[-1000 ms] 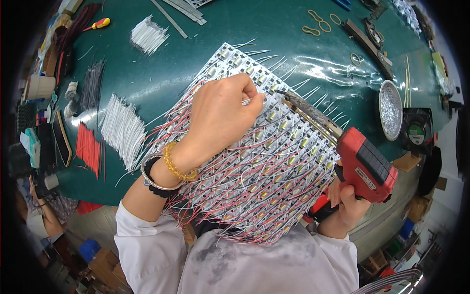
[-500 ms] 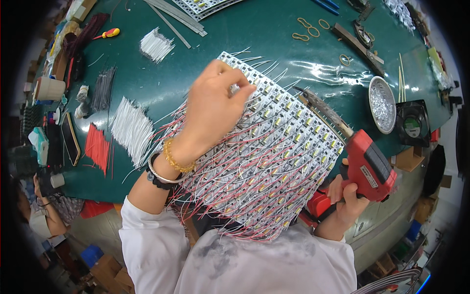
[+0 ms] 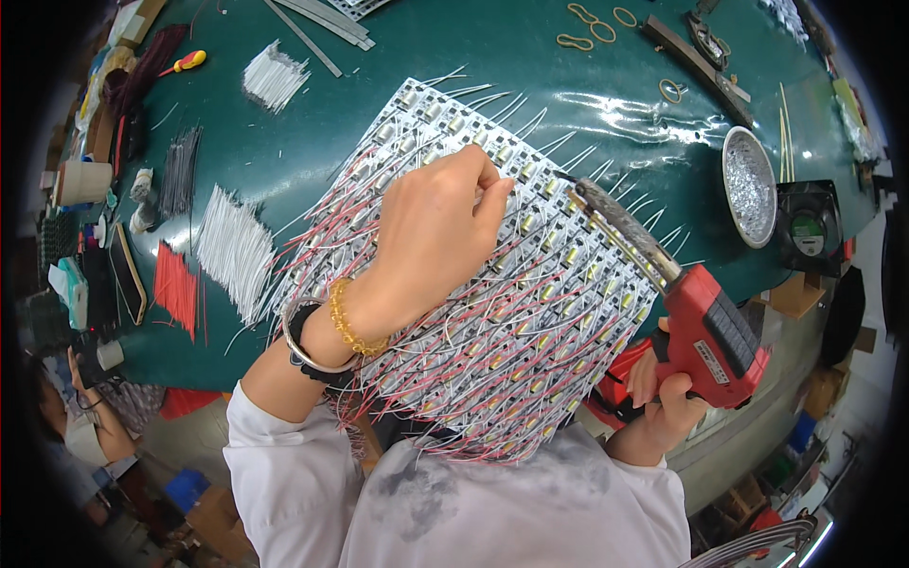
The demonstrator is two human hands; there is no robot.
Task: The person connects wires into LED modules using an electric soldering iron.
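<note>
A large panel of small circuit boards (image 3: 606,241) lies tilted in front of me, its near edge against my shirt. Many red and white wires trail across its lower part. My left hand (image 3: 437,227) is over the middle of the panel, thumb and forefinger pinched together. What is between those fingertips is too small to make out. In my right hand (image 3: 668,407) is a red soldering gun (image 3: 710,336), gripped at the handle. Its long metal barrel reaches over the panel's right edge, with the dark tip close to the boards and not far from my left fingertips.
Bundles of white wires (image 3: 235,251), red wires (image 3: 176,289) and grey wires (image 3: 180,175) lie on the green table (image 3: 360,123) at left. A metal bowl (image 3: 748,186) and a black fan (image 3: 808,227) stand at right. Another person's arm (image 3: 99,417) shows at lower left.
My left hand has moved right and down across the panel, uncovering its upper left corner. The soldering gun has dropped slightly, and the view has shifted a little.
</note>
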